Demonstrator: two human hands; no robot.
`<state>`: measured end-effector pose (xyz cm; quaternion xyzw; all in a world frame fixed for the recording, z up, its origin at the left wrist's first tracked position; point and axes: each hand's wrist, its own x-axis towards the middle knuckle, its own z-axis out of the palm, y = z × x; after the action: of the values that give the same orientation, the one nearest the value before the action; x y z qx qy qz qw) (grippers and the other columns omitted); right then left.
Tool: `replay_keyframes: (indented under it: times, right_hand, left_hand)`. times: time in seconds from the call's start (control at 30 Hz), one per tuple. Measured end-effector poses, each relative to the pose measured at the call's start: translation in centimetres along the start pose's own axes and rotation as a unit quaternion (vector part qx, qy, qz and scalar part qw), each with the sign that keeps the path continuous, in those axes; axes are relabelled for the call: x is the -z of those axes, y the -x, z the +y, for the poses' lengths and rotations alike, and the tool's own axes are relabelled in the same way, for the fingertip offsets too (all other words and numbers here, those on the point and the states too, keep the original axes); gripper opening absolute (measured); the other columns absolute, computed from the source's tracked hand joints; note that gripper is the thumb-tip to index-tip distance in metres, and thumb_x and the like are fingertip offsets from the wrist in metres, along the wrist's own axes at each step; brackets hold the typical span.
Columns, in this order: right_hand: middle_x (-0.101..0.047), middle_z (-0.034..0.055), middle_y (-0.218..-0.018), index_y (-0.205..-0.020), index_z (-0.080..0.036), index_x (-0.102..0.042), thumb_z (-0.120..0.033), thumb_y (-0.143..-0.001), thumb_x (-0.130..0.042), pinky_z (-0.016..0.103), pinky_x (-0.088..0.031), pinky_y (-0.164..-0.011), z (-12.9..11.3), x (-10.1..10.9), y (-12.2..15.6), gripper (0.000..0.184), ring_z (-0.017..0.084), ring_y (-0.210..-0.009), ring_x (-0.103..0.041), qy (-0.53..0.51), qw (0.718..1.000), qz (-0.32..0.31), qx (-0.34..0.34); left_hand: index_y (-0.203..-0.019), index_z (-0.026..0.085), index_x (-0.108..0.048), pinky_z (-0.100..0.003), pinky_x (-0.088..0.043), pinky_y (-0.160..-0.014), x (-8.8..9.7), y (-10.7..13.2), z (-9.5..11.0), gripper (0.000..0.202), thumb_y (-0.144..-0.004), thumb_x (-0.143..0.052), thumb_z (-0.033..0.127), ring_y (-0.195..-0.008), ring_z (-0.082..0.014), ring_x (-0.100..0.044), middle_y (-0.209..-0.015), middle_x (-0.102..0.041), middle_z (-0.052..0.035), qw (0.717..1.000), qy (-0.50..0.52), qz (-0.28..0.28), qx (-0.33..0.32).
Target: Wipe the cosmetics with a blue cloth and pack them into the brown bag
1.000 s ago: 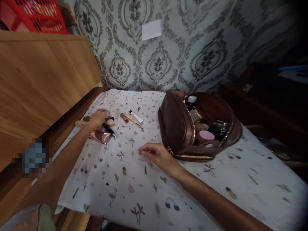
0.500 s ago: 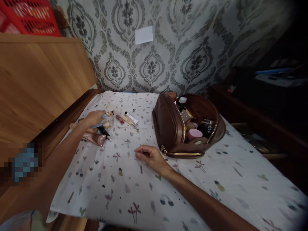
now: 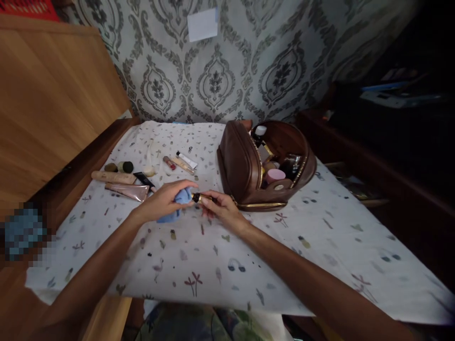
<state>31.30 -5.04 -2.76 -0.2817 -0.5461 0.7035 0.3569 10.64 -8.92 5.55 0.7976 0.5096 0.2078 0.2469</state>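
My left hand [image 3: 165, 199] is closed on a blue cloth [image 3: 183, 195], part of which hangs below the fingers. In my right hand [image 3: 222, 208] is a small black-and-gold cosmetic tube [image 3: 196, 197], its end against the cloth. Both hands meet above the middle of the printed sheet [image 3: 170, 260]. Left of them lie a rose-coloured tube [image 3: 130, 191], a long beige tube [image 3: 113, 177] and a black tube [image 3: 144, 180]. A red lip gloss [image 3: 169, 163] and a white tube [image 3: 187, 160] lie farther back.
An open brown cosmetic bag [image 3: 236, 166] stands right of the hands, with a pink-lidded jar [image 3: 276, 176] and several other items inside. A wooden cabinet [image 3: 60, 85] rises at the left. Patterned wallpaper [image 3: 213, 80] backs the table.
My left hand has moved right, bringing the blue cloth and the black-and-gold tube from the cosmetics pile to the middle. My right hand has taken hold of the tube. The view has tilted downward.
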Motion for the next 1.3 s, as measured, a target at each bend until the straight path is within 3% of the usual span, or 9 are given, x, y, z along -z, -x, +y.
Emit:
replay_keyframes:
  times: [0.13,0.33,0.43,0.63,0.77,0.9,1.0,1.17,1.3]
  right_hand:
    - [-0.067,0.0003,-0.075,-0.097,-0.016,-0.069,-0.061,-0.070,-0.080,0.021,-0.039,-0.047,-0.3,-0.1,0.1,0.054,0.009,-0.053,-0.058,-0.051,0.998,0.020,-0.022]
    - [-0.065,-0.0013,-0.073,-0.092,-0.017,-0.068,-0.059,-0.069,-0.081,0.021,-0.037,-0.043,-0.4,-0.2,0.1,0.050,0.008,-0.051,-0.055,-0.004,1.000,-0.003,-0.003]
    - [-0.063,-0.0029,-0.075,-0.089,-0.019,-0.063,-0.052,-0.063,-0.087,0.021,-0.039,-0.044,-0.2,0.0,0.2,0.049,0.009,-0.054,-0.056,0.021,0.999,0.004,0.034]
    - [-0.064,-0.0016,-0.080,-0.092,-0.019,-0.062,-0.045,-0.067,-0.084,0.026,-0.048,-0.064,0.5,-0.2,0.3,0.042,0.012,-0.069,-0.058,0.089,0.992,0.025,0.083]
    - [-0.061,-0.0010,-0.079,-0.086,-0.019,-0.061,-0.042,-0.073,-0.078,0.025,-0.044,-0.066,0.7,-0.2,0.5,0.031,0.014,-0.072,-0.054,0.155,0.981,0.046,0.107]
    - [-0.060,0.0006,-0.078,-0.087,-0.018,-0.063,-0.049,-0.081,-0.071,0.025,-0.041,-0.062,0.3,0.2,0.7,0.032,0.014,-0.071,-0.051,0.195,0.974,0.040,0.106]
    - [-0.060,0.0017,-0.076,-0.089,-0.017,-0.067,-0.057,-0.088,-0.062,0.024,-0.038,-0.058,-0.2,0.3,0.9,0.040,0.014,-0.069,-0.050,0.236,0.966,0.023,0.104]
    - [-0.054,0.0002,-0.067,-0.081,-0.017,-0.067,-0.062,-0.094,-0.051,0.023,-0.033,-0.052,-0.6,0.3,1.1,0.050,0.012,-0.061,-0.046,0.255,0.961,0.005,0.105]
    - [-0.056,-0.0025,-0.070,-0.105,-0.018,-0.066,-0.060,-0.085,-0.066,0.023,-0.039,-0.056,0.0,0.1,1.0,0.047,0.012,-0.062,-0.051,0.198,0.976,0.009,0.090]
  left_hand:
    - [-0.119,0.020,-0.065,-0.025,-0.049,-0.081,-0.7,0.7,-1.3,0.036,-0.091,-0.061,0.042,-0.090,-0.0186,-0.065,-0.104,-0.071,-0.0022,0.992,0.104,0.067,0.014]
    - [-0.103,0.019,-0.066,-0.024,-0.046,-0.069,-2.5,1.0,-1.9,0.027,-0.092,-0.057,0.043,-0.070,-0.0152,-0.062,-0.077,-0.067,0.0017,0.989,0.107,0.097,0.032]
    - [-0.084,0.019,-0.059,-0.025,-0.042,-0.061,-3.3,0.9,-1.7,0.033,-0.097,-0.047,0.047,-0.057,-0.0135,-0.055,-0.062,-0.059,0.0039,0.985,0.107,0.114,0.072]
    - [-0.061,0.021,-0.045,-0.026,-0.039,-0.059,-4.1,0.6,-2.0,0.051,-0.098,-0.037,0.056,-0.054,-0.0127,-0.048,-0.056,-0.049,0.0030,0.981,0.113,0.134,0.085]
    - [-0.064,0.020,-0.047,-0.025,-0.040,-0.059,-4.2,0.6,-2.1,0.049,-0.098,-0.041,0.056,-0.055,-0.0123,-0.047,-0.058,-0.050,0.0034,0.977,0.139,0.129,0.094]
    - [-0.091,0.019,-0.061,-0.023,-0.041,-0.059,-4.2,0.7,-2.3,0.034,-0.095,-0.053,0.052,-0.060,-0.0133,-0.051,-0.066,-0.055,0.0037,0.971,0.185,0.117,0.093]
    - [-0.108,0.020,-0.065,-0.022,-0.042,-0.058,-4.0,0.7,-2.2,0.034,-0.091,-0.059,0.049,-0.062,-0.0130,-0.052,-0.074,-0.059,0.0024,0.968,0.196,0.122,0.097]
    - [-0.106,0.019,-0.068,-0.022,-0.041,-0.056,-3.8,0.7,-1.8,0.036,-0.089,-0.060,0.050,-0.061,-0.0127,-0.051,-0.073,-0.061,0.0013,0.964,0.208,0.131,0.105]
    - [-0.102,0.019,-0.068,-0.021,-0.040,-0.056,-4.0,0.6,-1.7,0.035,-0.091,-0.058,0.050,-0.059,-0.0117,-0.050,-0.068,-0.058,0.0025,0.959,0.225,0.138,0.101]
